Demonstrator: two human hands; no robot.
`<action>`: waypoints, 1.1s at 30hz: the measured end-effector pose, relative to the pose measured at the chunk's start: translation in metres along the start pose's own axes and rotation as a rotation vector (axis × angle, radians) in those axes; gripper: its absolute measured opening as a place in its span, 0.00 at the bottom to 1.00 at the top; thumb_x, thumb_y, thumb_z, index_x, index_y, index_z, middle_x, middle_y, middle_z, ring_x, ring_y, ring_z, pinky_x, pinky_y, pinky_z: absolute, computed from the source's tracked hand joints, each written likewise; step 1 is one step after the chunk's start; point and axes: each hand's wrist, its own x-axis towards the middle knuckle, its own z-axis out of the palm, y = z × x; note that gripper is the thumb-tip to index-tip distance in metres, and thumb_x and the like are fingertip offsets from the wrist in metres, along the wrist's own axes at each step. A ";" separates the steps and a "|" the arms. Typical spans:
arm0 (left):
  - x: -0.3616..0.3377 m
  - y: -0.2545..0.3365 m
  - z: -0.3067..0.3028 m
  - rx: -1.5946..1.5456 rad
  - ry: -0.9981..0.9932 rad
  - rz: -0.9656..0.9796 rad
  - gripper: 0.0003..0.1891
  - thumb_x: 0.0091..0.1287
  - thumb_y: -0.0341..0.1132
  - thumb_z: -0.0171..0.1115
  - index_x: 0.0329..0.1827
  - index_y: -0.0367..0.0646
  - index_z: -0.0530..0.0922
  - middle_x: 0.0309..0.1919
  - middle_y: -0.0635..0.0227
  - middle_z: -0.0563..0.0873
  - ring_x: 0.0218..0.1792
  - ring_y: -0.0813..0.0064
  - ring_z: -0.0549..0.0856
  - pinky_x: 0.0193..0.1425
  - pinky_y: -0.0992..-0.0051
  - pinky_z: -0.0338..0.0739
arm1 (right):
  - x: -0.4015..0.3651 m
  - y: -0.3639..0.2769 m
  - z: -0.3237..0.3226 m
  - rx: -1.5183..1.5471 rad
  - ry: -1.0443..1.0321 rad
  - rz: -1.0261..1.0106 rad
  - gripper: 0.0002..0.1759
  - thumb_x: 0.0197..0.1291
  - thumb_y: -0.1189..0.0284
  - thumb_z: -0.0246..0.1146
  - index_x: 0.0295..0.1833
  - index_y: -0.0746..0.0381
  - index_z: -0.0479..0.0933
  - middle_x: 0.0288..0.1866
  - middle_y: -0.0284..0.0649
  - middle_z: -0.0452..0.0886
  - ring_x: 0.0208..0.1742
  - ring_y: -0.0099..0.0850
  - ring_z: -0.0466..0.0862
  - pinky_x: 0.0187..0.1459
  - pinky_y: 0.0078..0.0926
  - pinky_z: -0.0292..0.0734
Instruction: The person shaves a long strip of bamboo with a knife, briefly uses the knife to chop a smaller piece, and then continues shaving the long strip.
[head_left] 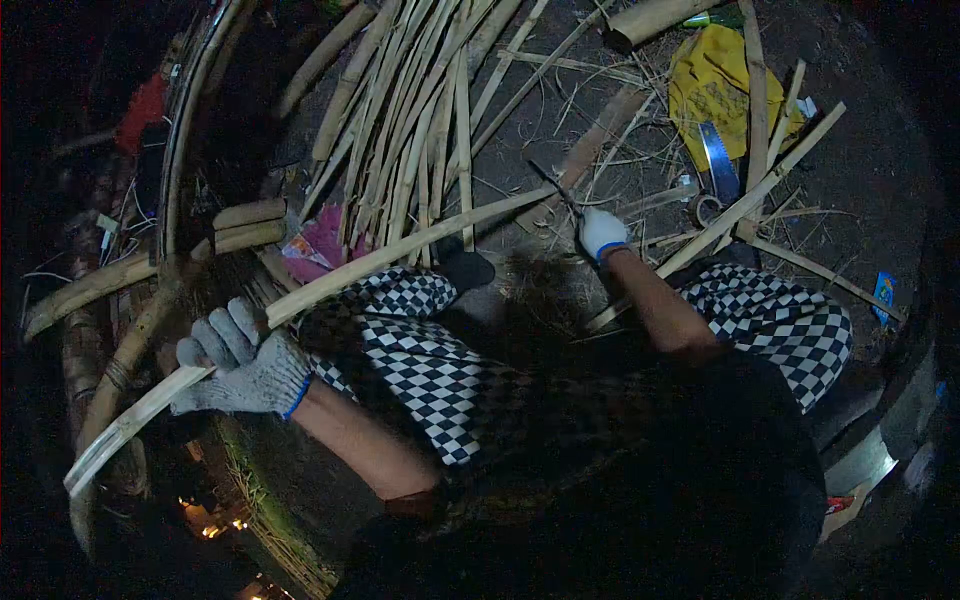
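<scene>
My left hand point(243, 358), in a grey knit glove with a blue cuff, is closed around a long, pale bamboo strip point(400, 246). The strip slants across my left leg, its near end sticking out past the hand at lower left. Its far end overlaps a dark, narrow knife blade point(550, 180). My right hand point(603, 232), in a white glove, is wrapped around the knife's handle, which is mostly hidden. Beneath the blade lies a flat brown piece of wood point(603, 130) on the ground.
Many split bamboo strips point(405, 130) lie piled ahead. At right are a yellow bag point(712, 75), a blue saw blade point(718, 160), a tape roll point(706, 209) and a long strip point(790, 163) beside my right knee. Thick poles point(100, 290) stand at left, and shavings litter the ground.
</scene>
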 end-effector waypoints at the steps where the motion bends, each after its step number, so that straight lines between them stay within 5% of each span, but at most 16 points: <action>1: -0.001 -0.002 0.002 -0.024 -0.024 -0.002 0.27 0.62 0.66 0.52 0.21 0.53 0.63 0.12 0.80 0.57 0.13 0.83 0.55 0.20 0.77 0.50 | -0.001 -0.006 -0.003 0.000 -0.002 0.002 0.18 0.58 0.60 0.54 0.43 0.62 0.79 0.39 0.54 0.82 0.41 0.51 0.83 0.43 0.47 0.77; 7: 0.002 -0.004 -0.005 -0.091 -0.105 -0.164 0.24 0.64 0.61 0.53 0.25 0.50 0.64 0.13 0.79 0.61 0.15 0.82 0.58 0.22 0.77 0.52 | -0.024 -0.076 -0.045 0.151 -0.067 -0.067 0.19 0.58 0.60 0.52 0.43 0.62 0.79 0.40 0.55 0.82 0.41 0.54 0.81 0.45 0.50 0.76; 9: 0.005 -0.006 -0.012 -0.079 -0.101 -0.161 0.24 0.65 0.60 0.53 0.25 0.50 0.64 0.13 0.78 0.62 0.15 0.82 0.58 0.22 0.77 0.52 | -0.031 -0.102 -0.050 0.237 -0.011 -0.250 0.14 0.58 0.63 0.52 0.39 0.61 0.78 0.36 0.53 0.82 0.36 0.53 0.82 0.39 0.48 0.78; 11: 0.007 -0.006 -0.021 -0.070 -0.102 -0.150 0.24 0.65 0.60 0.53 0.25 0.50 0.65 0.13 0.78 0.62 0.15 0.82 0.58 0.22 0.77 0.52 | -0.050 -0.125 -0.067 0.198 0.140 -0.729 0.09 0.58 0.67 0.54 0.34 0.61 0.75 0.29 0.49 0.80 0.30 0.49 0.81 0.31 0.44 0.77; 13: 0.007 -0.005 -0.026 -0.078 -0.095 -0.140 0.23 0.65 0.60 0.53 0.25 0.50 0.65 0.13 0.78 0.62 0.15 0.82 0.57 0.22 0.77 0.51 | -0.076 -0.162 -0.102 0.571 0.223 -0.804 0.06 0.58 0.70 0.56 0.33 0.61 0.73 0.23 0.45 0.75 0.26 0.46 0.79 0.25 0.40 0.74; 17: 0.007 -0.006 -0.029 -0.047 -0.056 -0.121 0.23 0.65 0.60 0.53 0.26 0.50 0.66 0.13 0.78 0.62 0.16 0.82 0.57 0.22 0.76 0.50 | -0.087 -0.176 -0.099 0.611 0.176 -0.749 0.07 0.58 0.69 0.57 0.34 0.61 0.72 0.23 0.44 0.76 0.25 0.44 0.79 0.25 0.40 0.74; 20: 0.007 -0.005 -0.030 -0.066 -0.062 -0.136 0.23 0.65 0.60 0.53 0.27 0.49 0.66 0.13 0.78 0.62 0.16 0.82 0.57 0.21 0.76 0.50 | -0.073 -0.150 -0.074 0.876 -0.100 -0.606 0.07 0.57 0.68 0.59 0.35 0.60 0.72 0.23 0.42 0.76 0.25 0.42 0.80 0.24 0.38 0.74; 22: 0.003 -0.003 -0.032 -0.042 -0.065 -0.125 0.23 0.65 0.60 0.53 0.26 0.49 0.67 0.13 0.78 0.62 0.16 0.82 0.57 0.21 0.76 0.51 | -0.072 -0.145 -0.070 0.252 0.105 -0.544 0.06 0.56 0.68 0.60 0.35 0.59 0.72 0.21 0.41 0.76 0.23 0.40 0.80 0.23 0.37 0.73; 25: 0.008 0.001 -0.055 -0.044 -0.054 -0.124 0.23 0.65 0.60 0.53 0.26 0.49 0.68 0.14 0.77 0.62 0.15 0.82 0.57 0.21 0.77 0.51 | -0.075 -0.146 -0.049 0.433 0.283 -0.769 0.06 0.55 0.68 0.61 0.34 0.58 0.72 0.21 0.41 0.75 0.23 0.41 0.79 0.22 0.38 0.73; 29: 0.007 -0.003 -0.052 -0.103 -0.013 -0.123 0.23 0.65 0.60 0.53 0.25 0.49 0.68 0.14 0.77 0.61 0.14 0.82 0.56 0.21 0.77 0.50 | -0.098 -0.180 -0.111 0.383 0.169 -0.709 0.06 0.54 0.70 0.61 0.35 0.58 0.72 0.20 0.41 0.74 0.23 0.44 0.79 0.23 0.40 0.73; 31: 0.007 -0.005 -0.046 -0.060 0.048 -0.103 0.24 0.66 0.60 0.52 0.25 0.49 0.68 0.13 0.78 0.60 0.14 0.82 0.55 0.21 0.78 0.49 | -0.084 -0.152 -0.091 0.228 0.395 -0.704 0.04 0.55 0.71 0.55 0.35 0.59 0.71 0.18 0.39 0.73 0.20 0.39 0.79 0.21 0.37 0.74; 32: 0.007 -0.005 -0.046 -0.091 0.022 -0.114 0.24 0.65 0.60 0.52 0.25 0.49 0.68 0.13 0.78 0.59 0.14 0.82 0.55 0.21 0.78 0.49 | -0.055 -0.135 -0.068 0.161 -0.021 -0.531 0.06 0.57 0.69 0.55 0.38 0.59 0.72 0.26 0.46 0.79 0.28 0.46 0.81 0.26 0.44 0.75; 33: 0.005 -0.003 -0.044 -0.088 0.015 -0.105 0.24 0.65 0.60 0.52 0.25 0.49 0.68 0.13 0.78 0.59 0.14 0.82 0.55 0.21 0.78 0.49 | -0.047 -0.116 -0.043 0.163 -0.014 -0.539 0.06 0.57 0.69 0.55 0.38 0.59 0.72 0.26 0.46 0.79 0.28 0.46 0.81 0.26 0.44 0.75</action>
